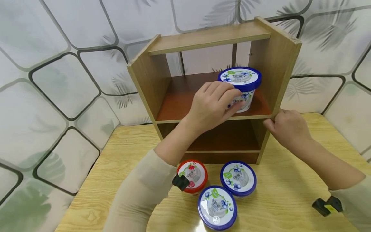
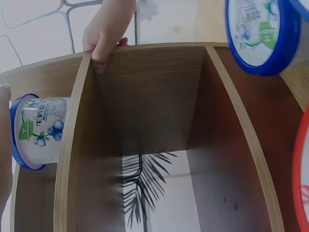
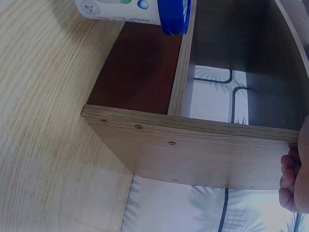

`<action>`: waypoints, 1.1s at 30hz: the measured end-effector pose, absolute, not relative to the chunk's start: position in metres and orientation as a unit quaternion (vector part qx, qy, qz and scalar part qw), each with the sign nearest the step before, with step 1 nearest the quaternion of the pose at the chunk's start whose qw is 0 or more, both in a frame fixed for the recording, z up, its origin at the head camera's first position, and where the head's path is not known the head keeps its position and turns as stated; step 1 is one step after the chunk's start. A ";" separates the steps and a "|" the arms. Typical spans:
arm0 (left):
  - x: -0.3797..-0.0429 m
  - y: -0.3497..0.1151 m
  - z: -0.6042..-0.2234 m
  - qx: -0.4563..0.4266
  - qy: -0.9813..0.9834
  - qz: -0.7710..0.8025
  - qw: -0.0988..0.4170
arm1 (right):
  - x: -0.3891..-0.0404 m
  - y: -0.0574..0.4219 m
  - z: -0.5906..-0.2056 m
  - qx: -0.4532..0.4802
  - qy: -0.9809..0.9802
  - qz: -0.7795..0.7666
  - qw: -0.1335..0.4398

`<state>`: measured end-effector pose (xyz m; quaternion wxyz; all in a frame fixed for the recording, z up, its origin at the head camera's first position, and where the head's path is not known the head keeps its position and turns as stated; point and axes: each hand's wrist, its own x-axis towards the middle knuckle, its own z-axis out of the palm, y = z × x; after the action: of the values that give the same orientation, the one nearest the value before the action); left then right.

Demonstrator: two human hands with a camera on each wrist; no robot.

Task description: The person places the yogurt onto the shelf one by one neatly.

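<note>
My left hand grips a white tub with a blue lid and a blueberry print from its left side. The tub stands upright at the right end of the upper shelf in a small wooden shelf unit. In the left wrist view that tub appears sideways, with only the edge of the hand at the left border. My right hand grips the unit's right side panel, thumb at its front edge. In the right wrist view curled fingers lie against the panel's outer face.
In front of the unit on the wooden table stand a red-lidded strawberry tub and two blue-lidded blueberry tubs, one near the unit and one closer to me. A patterned wall covering rises behind.
</note>
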<state>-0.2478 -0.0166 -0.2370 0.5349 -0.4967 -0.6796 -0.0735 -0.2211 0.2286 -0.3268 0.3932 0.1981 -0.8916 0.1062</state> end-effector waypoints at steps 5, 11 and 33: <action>-0.241 -0.023 -0.242 -0.505 -0.679 -0.056 0.530 | -0.222 0.228 -0.328 0.193 -0.891 0.112 0.395; -0.230 -0.028 -0.247 -0.516 -0.669 -0.038 0.533 | -0.222 0.229 -0.328 0.189 -0.893 0.112 0.393; -0.198 -0.070 -0.276 -0.547 -0.669 -0.043 0.501 | -0.221 0.228 -0.327 0.194 -0.892 0.107 0.394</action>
<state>-0.1984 -0.0703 -0.2761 0.5013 -0.5474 -0.6687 -0.0427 -0.2210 0.2283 -0.3271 0.3942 0.1940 -0.8919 0.1072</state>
